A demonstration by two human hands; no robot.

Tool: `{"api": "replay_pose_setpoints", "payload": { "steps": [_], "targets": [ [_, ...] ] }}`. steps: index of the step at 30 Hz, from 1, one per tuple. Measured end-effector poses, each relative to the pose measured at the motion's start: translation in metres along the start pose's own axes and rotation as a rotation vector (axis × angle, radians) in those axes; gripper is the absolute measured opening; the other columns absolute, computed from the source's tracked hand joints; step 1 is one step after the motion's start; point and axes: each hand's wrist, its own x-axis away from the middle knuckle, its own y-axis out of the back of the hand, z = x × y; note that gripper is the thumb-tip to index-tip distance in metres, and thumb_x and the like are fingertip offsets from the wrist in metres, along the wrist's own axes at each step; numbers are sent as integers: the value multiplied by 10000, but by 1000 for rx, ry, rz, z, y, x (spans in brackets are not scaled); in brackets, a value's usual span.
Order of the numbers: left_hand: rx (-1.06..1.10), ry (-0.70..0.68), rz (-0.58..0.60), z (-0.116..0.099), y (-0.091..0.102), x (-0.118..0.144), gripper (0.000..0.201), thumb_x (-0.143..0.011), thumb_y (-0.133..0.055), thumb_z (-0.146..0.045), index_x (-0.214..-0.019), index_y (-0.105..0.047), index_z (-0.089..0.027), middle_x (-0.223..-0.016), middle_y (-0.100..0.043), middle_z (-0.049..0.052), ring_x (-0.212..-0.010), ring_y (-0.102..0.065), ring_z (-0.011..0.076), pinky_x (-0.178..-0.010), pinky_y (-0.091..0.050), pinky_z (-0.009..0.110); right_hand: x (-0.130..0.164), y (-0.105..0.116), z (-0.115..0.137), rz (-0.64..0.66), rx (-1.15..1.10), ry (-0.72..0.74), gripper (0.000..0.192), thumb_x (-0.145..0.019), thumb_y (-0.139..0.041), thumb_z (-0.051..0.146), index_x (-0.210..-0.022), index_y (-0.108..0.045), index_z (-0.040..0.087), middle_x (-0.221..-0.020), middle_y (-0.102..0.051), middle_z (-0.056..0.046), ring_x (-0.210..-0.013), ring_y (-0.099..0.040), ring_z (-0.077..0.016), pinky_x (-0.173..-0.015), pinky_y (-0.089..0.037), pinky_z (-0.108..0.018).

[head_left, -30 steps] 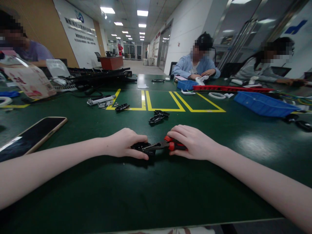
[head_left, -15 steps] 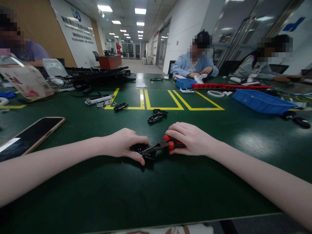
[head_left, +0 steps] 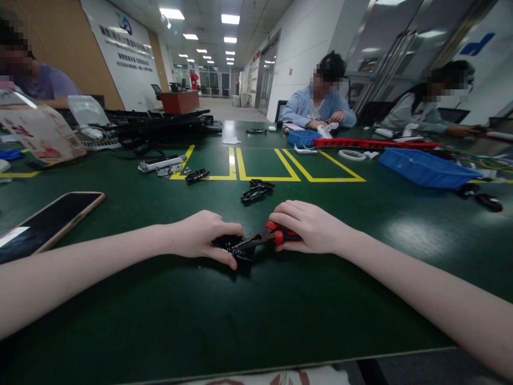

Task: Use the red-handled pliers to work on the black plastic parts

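Since the earlier frames both hands have slid slightly up and left across the green table (head_left: 280, 310), keeping the same grip. Seen from the head camera, the left hand (head_left: 200, 238) is curled down over a small black plastic part (head_left: 232, 247) pressed to the table, while the right hand (head_left: 308, 227) is closed around red-handled pliers (head_left: 264, 238) whose tips meet that part just beside the left thumb. Judging from this, the pliers could slip off the glossy, ridged part and pinch the thumb.
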Motion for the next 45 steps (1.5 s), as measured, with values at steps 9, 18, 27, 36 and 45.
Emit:
{"api": "replay_pose_setpoints", "payload": {
  "steps": [9,18,27,36,45],
  "targets": [
    [-34,27,-12,-3,-1,1,530,-885,-540,-694,-996,-640,-186,-690,-579,-2,-607,-518,150,-550,-291,238,1,0,-1,36,-7,-34,441,-942,-547,491,-1156,-588,107,-1025,-641,-157,-857,-591,-249,-734,-504,-385],
    [-143,153,-45,-15,-1,1,484,-915,-518,-650,-966,-649,-187,-695,-618,14,-604,-554,160,-553,-316,239,0,4,7,70,-53,-111,423,-943,-553,487,-1161,-590,127,-1009,-653,-139,-855,-612,-242,-724,-511,-374],
    [-130,215,-58,-14,0,1,542,-939,-446,-672,-997,-663,-179,-732,-655,32,-605,-579,155,-542,-332,237,2,6,2,101,-43,-146,449,-941,-538,520,-1158,-603,132,-1006,-656,-141,-851,-615,-250,-719,-510,-380],
    [-140,224,-65,-16,0,0,556,-935,-444,-684,-992,-666,-178,-718,-653,35,-604,-582,164,-531,-323,240,3,7,0,108,-56,-151,452,-945,-532,523,-1158,-606,131,-1011,-657,-141,-860,-617,-247,-736,-512,-383],
    [-134,220,-46,-14,-1,2,583,-934,-414,-707,-1021,-663,-188,-733,-664,39,-609,-589,172,-529,-324,241,2,5,8,106,-70,-178,446,-943,-543,508,-1166,-594,126,-1013,-654,-142,-865,-616,-253,-725,-515,-381]
  ]
}}
